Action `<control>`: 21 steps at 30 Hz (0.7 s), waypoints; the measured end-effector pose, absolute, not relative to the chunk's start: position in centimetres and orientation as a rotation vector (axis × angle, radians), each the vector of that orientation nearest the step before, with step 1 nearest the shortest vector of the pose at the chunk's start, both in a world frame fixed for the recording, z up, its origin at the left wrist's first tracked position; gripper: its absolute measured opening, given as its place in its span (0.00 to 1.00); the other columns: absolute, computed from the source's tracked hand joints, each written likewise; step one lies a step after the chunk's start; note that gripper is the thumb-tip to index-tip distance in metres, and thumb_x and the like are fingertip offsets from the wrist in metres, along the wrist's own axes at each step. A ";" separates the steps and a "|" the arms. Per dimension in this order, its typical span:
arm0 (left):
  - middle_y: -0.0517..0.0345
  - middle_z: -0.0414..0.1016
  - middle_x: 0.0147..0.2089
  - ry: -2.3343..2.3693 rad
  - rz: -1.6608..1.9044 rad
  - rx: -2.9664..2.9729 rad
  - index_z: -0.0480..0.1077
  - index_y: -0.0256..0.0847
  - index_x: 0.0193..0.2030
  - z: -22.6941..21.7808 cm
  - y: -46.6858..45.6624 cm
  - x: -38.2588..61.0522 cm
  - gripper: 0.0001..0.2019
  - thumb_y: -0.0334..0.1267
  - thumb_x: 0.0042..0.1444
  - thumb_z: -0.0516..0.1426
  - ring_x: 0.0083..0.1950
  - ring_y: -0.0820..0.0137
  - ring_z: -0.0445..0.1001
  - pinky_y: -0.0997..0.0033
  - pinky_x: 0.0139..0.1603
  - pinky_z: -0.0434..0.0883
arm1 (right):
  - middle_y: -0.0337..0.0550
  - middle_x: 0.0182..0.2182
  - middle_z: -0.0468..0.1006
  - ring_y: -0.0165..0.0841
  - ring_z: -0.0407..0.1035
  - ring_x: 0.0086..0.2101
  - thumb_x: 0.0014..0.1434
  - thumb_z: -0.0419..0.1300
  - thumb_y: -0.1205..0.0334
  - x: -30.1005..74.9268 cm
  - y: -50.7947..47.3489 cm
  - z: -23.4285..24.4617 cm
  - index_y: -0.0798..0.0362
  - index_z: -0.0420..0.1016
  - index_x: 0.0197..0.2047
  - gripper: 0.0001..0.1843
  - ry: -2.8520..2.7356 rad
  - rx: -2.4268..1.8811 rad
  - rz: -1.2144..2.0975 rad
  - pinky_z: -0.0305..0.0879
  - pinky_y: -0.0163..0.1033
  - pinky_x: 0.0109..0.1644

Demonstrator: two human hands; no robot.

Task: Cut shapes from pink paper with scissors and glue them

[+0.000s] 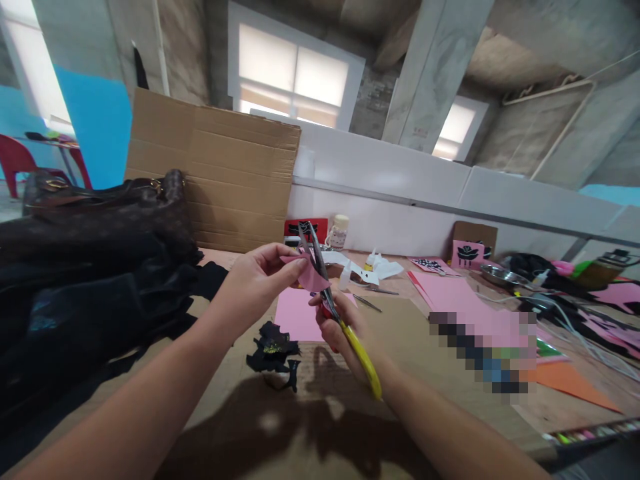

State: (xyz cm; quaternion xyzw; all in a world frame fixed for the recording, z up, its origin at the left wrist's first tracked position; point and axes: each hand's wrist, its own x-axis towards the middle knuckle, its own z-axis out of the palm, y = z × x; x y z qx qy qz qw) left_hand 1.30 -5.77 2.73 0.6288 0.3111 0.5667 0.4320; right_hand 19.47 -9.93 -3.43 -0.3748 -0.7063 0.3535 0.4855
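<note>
My left hand (267, 270) pinches a small piece of pink paper (314, 277) between thumb and fingers, held up above the table. My right hand (345, 327) grips a pair of scissors (360, 360) with yellow handles. Their blades point up and away from me, slightly parted, and cross the pink paper. Below, a pink sheet (295, 317) lies flat on the brown cardboard. Black cut scraps (273, 350), one with a gold glittery patch, lie just in front of that sheet.
A dark handbag (100, 207) and black cloth (100, 320) crowd the left, before an upright cardboard panel (240, 173). Glue bottles (346, 275), tweezers (367, 303) and a cream jar (339, 230) sit behind. Pink sheets (450, 297), a metal bowl (503, 275) and cables lie right.
</note>
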 end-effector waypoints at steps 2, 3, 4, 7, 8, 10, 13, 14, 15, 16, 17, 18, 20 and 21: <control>0.63 0.79 0.28 0.767 1.402 1.577 0.76 0.39 0.31 2.7 -5.7 1.3 0.06 0.31 0.59 0.61 0.31 0.77 0.74 0.83 0.36 0.73 | 0.39 0.33 0.65 0.30 0.56 0.26 0.61 0.58 0.33 19.4 -9.8 -3.4 0.47 0.69 0.51 0.28 -1.729 -0.896 0.842 0.56 0.37 0.28; 0.63 0.79 0.28 0.759 1.399 1.581 0.75 0.39 0.31 2.7 -5.7 1.3 0.06 0.31 0.59 0.61 0.32 0.77 0.75 0.82 0.36 0.73 | 0.38 0.32 0.65 0.30 0.57 0.26 0.60 0.59 0.33 19.4 -9.7 -3.5 0.47 0.69 0.50 0.28 -1.731 -0.881 0.843 0.56 0.37 0.28; 0.63 0.79 0.29 0.753 1.397 1.585 0.75 0.39 0.31 2.7 -5.7 1.3 0.06 0.32 0.59 0.61 0.32 0.76 0.75 0.81 0.36 0.73 | 0.38 0.31 0.65 0.31 0.58 0.26 0.60 0.59 0.33 19.4 -9.6 -3.5 0.46 0.70 0.50 0.27 -1.729 -0.872 0.851 0.57 0.38 0.29; 0.62 0.80 0.28 0.752 1.399 1.594 0.74 0.39 0.30 2.7 -5.7 1.3 0.06 0.32 0.59 0.61 0.32 0.75 0.76 0.80 0.36 0.74 | 0.38 0.32 0.65 0.33 0.61 0.29 0.59 0.60 0.32 19.4 -9.4 -3.8 0.46 0.69 0.49 0.28 -1.715 -0.860 0.876 0.58 0.38 0.31; 0.62 0.80 0.28 0.756 1.395 1.595 0.74 0.39 0.30 2.7 -5.7 1.2 0.06 0.31 0.59 0.61 0.32 0.75 0.76 0.79 0.36 0.74 | 0.38 0.32 0.65 0.33 0.61 0.29 0.59 0.60 0.32 19.4 -9.3 -3.8 0.46 0.69 0.49 0.28 -1.716 -0.866 0.880 0.57 0.38 0.31; 0.62 0.80 0.28 0.761 1.389 1.594 0.74 0.39 0.30 2.7 -5.8 1.2 0.07 0.30 0.59 0.60 0.32 0.75 0.76 0.79 0.37 0.75 | 0.37 0.31 0.64 0.33 0.59 0.28 0.58 0.59 0.30 19.4 -9.4 -3.8 0.46 0.68 0.49 0.30 -1.728 -0.885 0.887 0.56 0.39 0.31; 0.62 0.80 0.28 0.768 1.391 1.589 0.73 0.39 0.29 2.8 -5.9 1.3 0.07 0.28 0.58 0.61 0.31 0.75 0.77 0.79 0.36 0.75 | 0.36 0.29 0.62 0.31 0.56 0.26 0.58 0.58 0.30 19.4 -9.5 -3.6 0.46 0.67 0.49 0.30 -1.744 -0.898 0.873 0.53 0.38 0.30; 0.62 0.80 0.27 0.774 1.395 1.585 0.73 0.39 0.29 2.8 -5.9 1.3 0.07 0.28 0.57 0.61 0.31 0.75 0.77 0.79 0.36 0.75 | 0.36 0.29 0.62 0.31 0.56 0.26 0.58 0.58 0.30 19.3 -9.6 -3.5 0.46 0.67 0.49 0.30 -1.747 -0.898 0.867 0.53 0.38 0.30; 0.62 0.80 0.27 0.779 1.398 1.582 0.73 0.39 0.28 2.9 -5.9 1.3 0.07 0.28 0.57 0.61 0.31 0.75 0.77 0.79 0.36 0.75 | 0.35 0.29 0.61 0.31 0.56 0.26 0.59 0.58 0.30 19.3 -9.6 -3.4 0.46 0.67 0.49 0.30 -1.750 -0.898 0.859 0.53 0.38 0.29; 0.62 0.79 0.27 0.781 1.403 1.580 0.73 0.39 0.28 2.9 -5.9 1.3 0.07 0.28 0.57 0.61 0.31 0.75 0.77 0.79 0.36 0.75 | 0.36 0.29 0.61 0.31 0.56 0.26 0.59 0.58 0.30 19.3 -9.7 -3.4 0.46 0.67 0.49 0.30 -1.756 -0.900 0.846 0.53 0.38 0.29; 0.62 0.79 0.27 0.780 1.409 1.579 0.73 0.40 0.28 2.9 -5.9 1.4 0.07 0.28 0.56 0.61 0.31 0.75 0.77 0.79 0.35 0.75 | 0.36 0.29 0.61 0.32 0.56 0.27 0.59 0.58 0.30 19.3 -9.7 -3.3 0.46 0.67 0.49 0.29 -1.762 -0.907 0.829 0.54 0.39 0.29; 0.62 0.79 0.27 0.780 1.414 1.580 0.73 0.40 0.28 3.0 -6.0 1.4 0.07 0.29 0.56 0.61 0.31 0.75 0.77 0.79 0.35 0.75 | 0.37 0.29 0.62 0.33 0.57 0.27 0.59 0.57 0.30 19.2 -9.7 -3.2 0.46 0.67 0.48 0.29 -1.771 -0.920 0.811 0.55 0.39 0.30; 0.62 0.78 0.26 0.782 1.420 1.585 0.73 0.40 0.27 3.0 -6.0 1.4 0.07 0.29 0.56 0.61 0.30 0.74 0.77 0.78 0.35 0.75 | 0.37 0.30 0.62 0.35 0.58 0.29 0.59 0.57 0.30 19.2 -9.8 -3.1 0.46 0.68 0.48 0.29 -1.780 -0.939 0.773 0.57 0.40 0.31; 0.62 0.78 0.26 0.785 1.421 1.589 0.73 0.40 0.27 3.0 -6.1 1.4 0.07 0.30 0.56 0.61 0.30 0.74 0.77 0.78 0.35 0.75 | 0.37 0.30 0.62 0.35 0.59 0.30 0.59 0.57 0.30 19.2 -9.8 -3.1 0.46 0.68 0.48 0.28 -1.782 -0.946 0.766 0.58 0.40 0.32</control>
